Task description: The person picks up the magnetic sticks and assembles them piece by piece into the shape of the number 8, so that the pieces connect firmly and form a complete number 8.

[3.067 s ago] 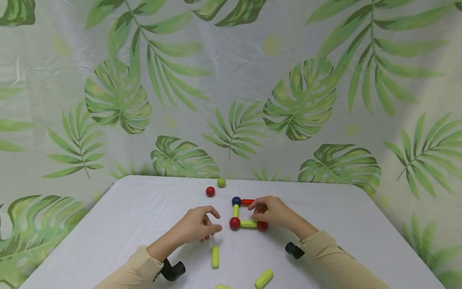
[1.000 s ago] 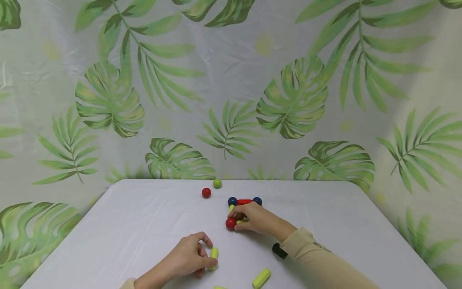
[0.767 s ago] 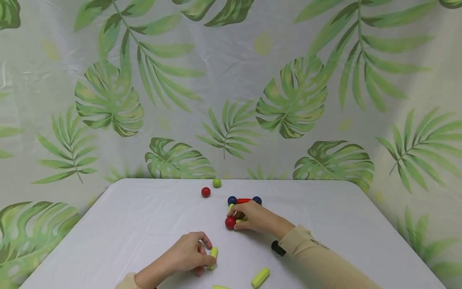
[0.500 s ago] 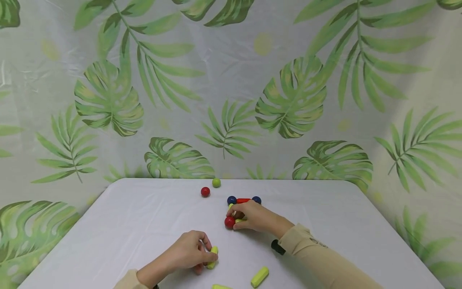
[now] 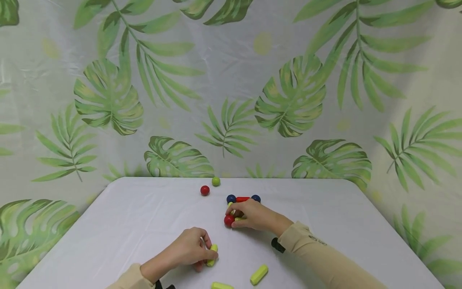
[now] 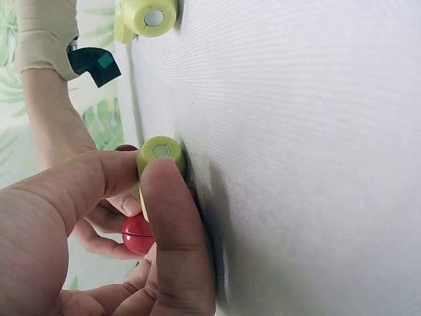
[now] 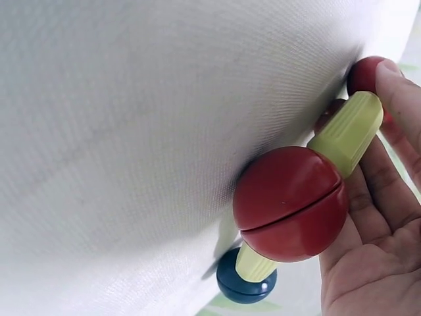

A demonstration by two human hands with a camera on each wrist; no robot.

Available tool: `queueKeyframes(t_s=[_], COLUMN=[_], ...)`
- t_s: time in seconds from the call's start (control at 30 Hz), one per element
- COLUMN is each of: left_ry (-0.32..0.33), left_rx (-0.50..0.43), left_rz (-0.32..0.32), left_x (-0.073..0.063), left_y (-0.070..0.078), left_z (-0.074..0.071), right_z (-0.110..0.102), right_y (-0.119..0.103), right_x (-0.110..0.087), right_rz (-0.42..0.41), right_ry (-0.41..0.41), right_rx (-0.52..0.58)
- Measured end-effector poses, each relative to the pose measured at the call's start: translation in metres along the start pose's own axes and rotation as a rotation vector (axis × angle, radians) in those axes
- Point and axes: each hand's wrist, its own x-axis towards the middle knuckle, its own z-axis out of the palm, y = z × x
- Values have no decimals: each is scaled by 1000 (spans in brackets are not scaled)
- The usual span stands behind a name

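Observation:
My left hand [image 5: 193,249] pinches a yellow-green magnetic stick [image 6: 162,151] between thumb and fingers, low over the white table. My right hand [image 5: 258,216] holds the left red ball [image 5: 229,220] of a four-sided figure of magnetic sticks and balls, with the thumb against it in the right wrist view. A red stick [image 5: 243,199] joins two blue balls, the left [image 5: 231,199] and the right [image 5: 256,198], along the far side. A second red ball [image 7: 289,204] and a yellow-green stick [image 7: 348,131] of the near side show in the right wrist view; the right hand mostly hides them from the head.
A loose red ball [image 5: 205,190] and a green ball [image 5: 215,181] lie near the far edge of the table [image 5: 144,212]. Two more yellow-green sticks, one to the right [image 5: 259,275] and one at the bottom [image 5: 221,285], lie on the near side. A leaf-patterned cloth [image 5: 231,100] hangs behind.
Since the earliest frame, my left hand has come nearer and taken hold of the stick. My right hand has moved left from the right red ball to the left one. Lately both barely move.

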Motion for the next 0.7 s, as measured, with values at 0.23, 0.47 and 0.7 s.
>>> queueKeyframes(t_s=[0.23,0.47,0.7], left_ry=[0,-2,10], left_rx=[19,36,14], left_rz=[2,5,4], left_x=[1,6,14], left_y=[2,3,4], left_z=[0,2,1], right_z=[-1,-1,0], right_y=[-1,-1,-1], right_x=[0,1,2], right_rz=[-2,12,6], right_ry=[-1,-3,-9], right_rx=[-2,-5,-26])
